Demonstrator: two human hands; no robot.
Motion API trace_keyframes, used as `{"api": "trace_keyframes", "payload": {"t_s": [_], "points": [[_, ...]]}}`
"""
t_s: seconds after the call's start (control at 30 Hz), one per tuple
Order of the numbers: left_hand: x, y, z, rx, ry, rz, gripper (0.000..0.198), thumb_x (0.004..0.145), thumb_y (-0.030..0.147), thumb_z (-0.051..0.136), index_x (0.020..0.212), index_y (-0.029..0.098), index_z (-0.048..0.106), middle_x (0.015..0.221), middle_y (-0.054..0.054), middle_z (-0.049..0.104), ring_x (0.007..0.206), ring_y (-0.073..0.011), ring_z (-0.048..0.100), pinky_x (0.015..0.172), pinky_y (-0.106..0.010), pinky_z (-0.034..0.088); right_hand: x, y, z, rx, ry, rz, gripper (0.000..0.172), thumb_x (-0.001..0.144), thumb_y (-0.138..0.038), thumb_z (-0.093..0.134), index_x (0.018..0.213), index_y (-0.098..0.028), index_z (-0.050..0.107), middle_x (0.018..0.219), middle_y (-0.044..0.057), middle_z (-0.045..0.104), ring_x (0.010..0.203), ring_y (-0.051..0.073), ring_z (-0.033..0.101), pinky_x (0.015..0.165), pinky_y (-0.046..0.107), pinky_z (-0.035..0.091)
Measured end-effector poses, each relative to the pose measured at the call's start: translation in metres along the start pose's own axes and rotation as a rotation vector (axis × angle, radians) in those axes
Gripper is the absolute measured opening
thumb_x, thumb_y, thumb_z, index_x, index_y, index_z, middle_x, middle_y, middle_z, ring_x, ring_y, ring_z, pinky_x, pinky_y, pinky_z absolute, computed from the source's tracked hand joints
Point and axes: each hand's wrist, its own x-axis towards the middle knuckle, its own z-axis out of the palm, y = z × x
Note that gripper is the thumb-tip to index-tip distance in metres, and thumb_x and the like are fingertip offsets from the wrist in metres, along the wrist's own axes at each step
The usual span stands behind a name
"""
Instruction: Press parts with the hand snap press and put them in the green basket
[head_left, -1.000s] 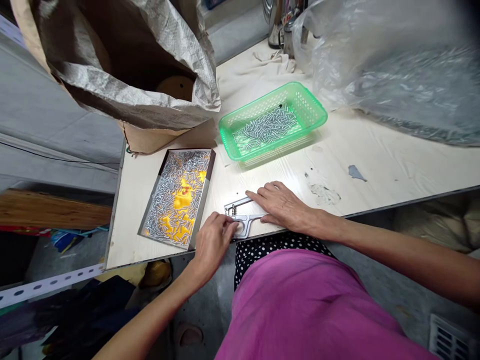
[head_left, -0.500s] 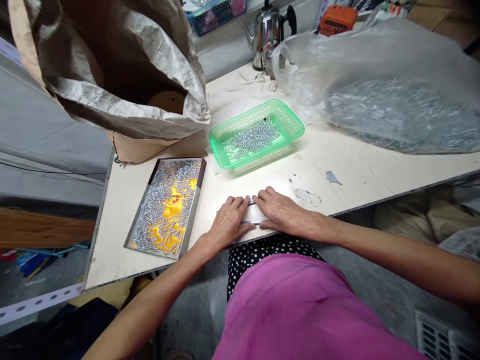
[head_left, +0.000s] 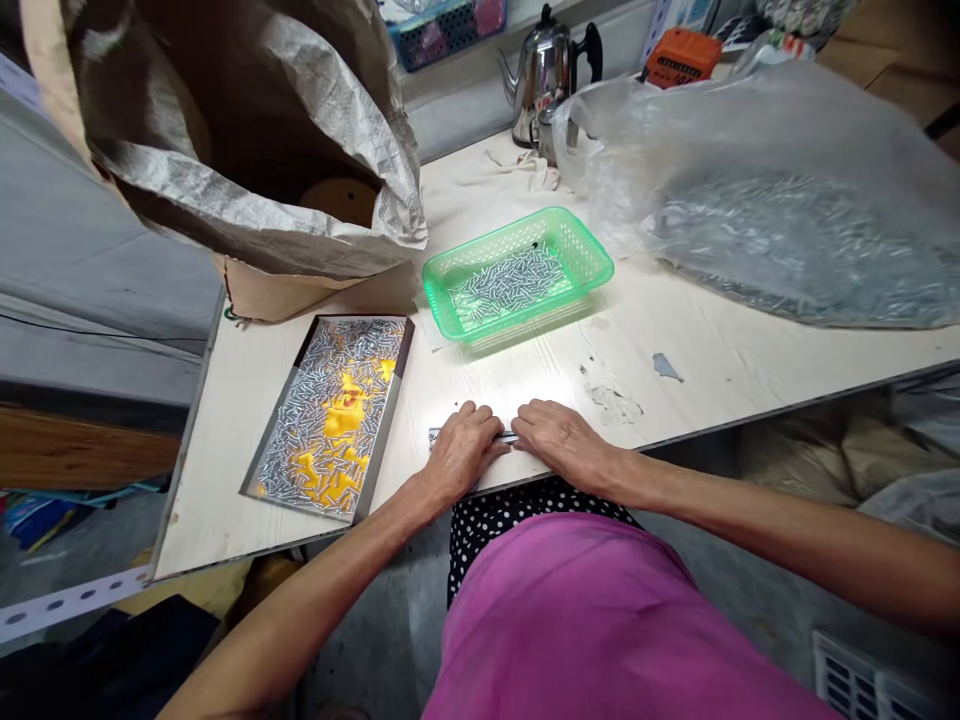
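Seemingly, both hands [head_left: 465, 450] [head_left: 561, 440] grip a metal piece [head_left: 508, 437] (mostly covered).

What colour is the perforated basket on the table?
Translucent green; the basket shows best in the head view.

Slim silvery metal tool [head_left: 508, 437], mostly hidden by both hands [head_left: 466, 447] [head_left: 561, 440]

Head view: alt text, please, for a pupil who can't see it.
A person's left hand and right hand hold a slim metal piece at the edge of a pale table. A box of small metal parts lies to the left; a green basket of similar parts stands beyond, between a sack and a plastic bag.
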Motion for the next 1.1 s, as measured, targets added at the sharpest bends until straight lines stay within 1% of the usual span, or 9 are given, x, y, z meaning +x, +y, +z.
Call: {"api": "trace_keyframes", "payload": {"t_s": [0.07, 0.17, 0.23, 0.4, 0.5, 0.63, 0.73, 0.9, 1.1], "points": [[-0.001, 0.000, -0.001, 0.010, 0.026, -0.015, 0.023, 0.090, 0.037, 0.060, 0.097, 0.016, 0.062, 0.095, -0.008, 0.062, 0.093, -0.0247, 0.053, 0.079, -0.037, 0.047, 0.001, 0.005, -0.005, -0.001, 0.000, 0.019, 0.010, 0.089, -0.023, 0.061, 0.093, -0.014, 0.062, 0.093, 0.009, 0.061, 0.087, 0.022, 0.051, 0.075, 0.033, 0.038], [-0.007, 0.002, 0.005, -0.001, 0.157, -0.023, 0.041, 0.087, 0.036, 0.064, 0.121, 0.014, 0.055, 0.118, -0.013, 0.060, 0.108, -0.0279, 0.053, 0.089, -0.043, 0.049, 0.003, 0.017, -0.018, 0.002, -0.006, 0.034, 0.047, 0.077, -0.041, 0.074, 0.110, -0.011, 0.060, 0.105, 0.013, 0.059, 0.096, 0.027, 0.050, 0.079, 0.035, 0.039], [-0.014, 0.007, 0.015, -0.017, 0.271, 0.005, 0.041, 0.090, 0.031, 0.061, 0.127, 0.016, 0.051, 0.133, -0.015, 0.054, 0.122, -0.0294, 0.049, 0.100, -0.048, 0.045, 0.006, 0.024, -0.023, 0.001, -0.014, 0.030, 0.058, 0.076, -0.050, 0.073, 0.116, -0.011, 0.059, 0.108, 0.014, 0.058, 0.097, 0.028, 0.050, 0.079, 0.036, 0.039], [-0.030, 0.027, 0.047, -0.070, 0.392, 0.049, 0.032, 0.096, 0.027, 0.050, 0.126, 0.017, 0.054, 0.139, -0.013, 0.054, 0.134, -0.0303, 0.044, 0.108, -0.053, 0.040, 0.021, 0.037, -0.017, -0.045, 0.024, 0.063, 0.020, 0.093, -0.031, 0.054, 0.100, -0.015, 0.065, 0.098, 0.010, 0.062, 0.092, 0.024, 0.050, 0.074, 0.033, 0.034], [-0.035, 0.034, 0.058, -0.112, 0.397, 0.063, 0.031, 0.097, 0.029, 0.047, 0.122, 0.014, 0.057, 0.135, -0.013, 0.058, 0.133, -0.0296, 0.046, 0.111, -0.054, 0.037, 0.037, 0.048, -0.009, -0.059, 0.092, 0.083, 0.018, 0.094, -0.025, 0.051, 0.086, -0.016, 0.064, 0.089, 0.009, 0.061, 0.087, 0.022, 0.049, 0.074, 0.032, 0.032], [-0.036, 0.033, 0.059, -0.169, 0.388, 0.056, 0.037, 0.096, 0.036, 0.049, 0.125, 0.013, 0.056, 0.137, -0.015, 0.057, 0.136, -0.0296, 0.042, 0.113, -0.054, 0.034, 0.051, 0.053, -0.011, -0.094, 0.145, 0.114, 0.017, 0.094, -0.024, 0.051, 0.088, -0.016, 0.065, 0.088, 0.008, 0.061, 0.087, 0.023, 0.048, 0.073, 0.033, 0.030], [-0.036, 0.033, 0.058, -0.196, 0.379, 0.061, 0.047, 0.094, 0.042, 0.051, 0.131, 0.013, 0.052, 0.139, -0.017, 0.054, 0.139, -0.0309, 0.038, 0.114, -0.056, 0.030, 0.058, 0.030, -0.018, -0.127, 0.143, 0.044, 0.014, 0.093, -0.023, 0.054, 0.095, -0.017, 0.066, 0.094, 0.009, 0.062, 0.089, 0.023, 0.046, 0.074, 0.035, 0.028], [-0.038, 0.036, 0.066, -0.271, 0.326, 0.010, 0.052, 0.093, 0.047, 0.051, 0.131, 0.011, 0.055, 0.129, -0.017, 0.061, 0.128, -0.0299, 0.051, 0.109, -0.047, 0.040, 0.080, -0.038, -0.015, -0.050, -0.099, -0.442, 0.010, 0.090, -0.028, 0.061, 0.090, -0.022, 0.069, 0.097, 0.006, 0.060, 0.094, 0.022, 0.043, 0.072, 0.035, 0.027], [-0.040, 0.038, 0.077, -0.253, 0.316, -0.040, 0.057, 0.090, 0.052, 0.054, 0.129, 0.009, 0.057, 0.121, -0.018, 0.065, 0.118, -0.0308, 0.058, 0.103, -0.042, 0.045, 0.106, -0.066, 0.007, -0.156, -0.184, -0.576, 0.013, 0.089, -0.016, 0.059, 0.077, -0.017, 0.065, 0.089, 0.007, 0.060, 0.092, 0.022, 0.044, 0.072, 0.036, 0.029]]}}
